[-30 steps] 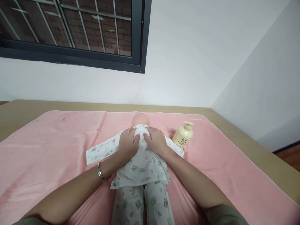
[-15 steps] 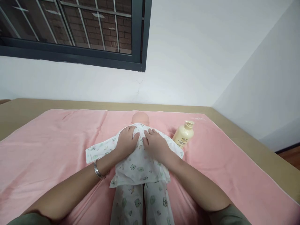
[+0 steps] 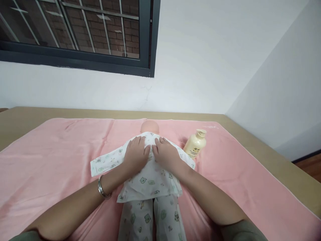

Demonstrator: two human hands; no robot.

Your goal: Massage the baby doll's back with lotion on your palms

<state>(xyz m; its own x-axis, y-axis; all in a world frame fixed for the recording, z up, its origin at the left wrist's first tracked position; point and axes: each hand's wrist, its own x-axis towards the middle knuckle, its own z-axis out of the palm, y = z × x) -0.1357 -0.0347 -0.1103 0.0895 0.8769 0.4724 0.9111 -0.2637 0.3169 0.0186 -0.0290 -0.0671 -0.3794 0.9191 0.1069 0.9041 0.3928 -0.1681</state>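
A baby doll (image 3: pixel 149 127) lies stretched out with the back of its bald head toward the wall. It wears a white long-sleeved top (image 3: pixel 147 187) and matching trousers (image 3: pixel 140 217), both printed with small green animals. My left hand (image 3: pixel 136 154) rests flat on the left of the doll's upper back, fingers extended. On the other side, my right hand (image 3: pixel 167 154) lies flat too, its thumb close to the left thumb. Neither hand grips anything. A silver bangle (image 3: pixel 102 188) circles my left wrist. The doll's hands are hidden by the sleeves.
A cream pump bottle (image 3: pixel 195 144) stands just right of the doll's right sleeve. Under everything spreads a pink blanket (image 3: pixel 62 160) on a tan surface (image 3: pixel 255 147). Behind are a white wall (image 3: pixel 190 83) and a dark-framed window (image 3: pixel 147 40).
My left hand has flattened, with its fingers straighter on the doll's back. My right hand stays nearly in place. The whole view has shifted very slightly.
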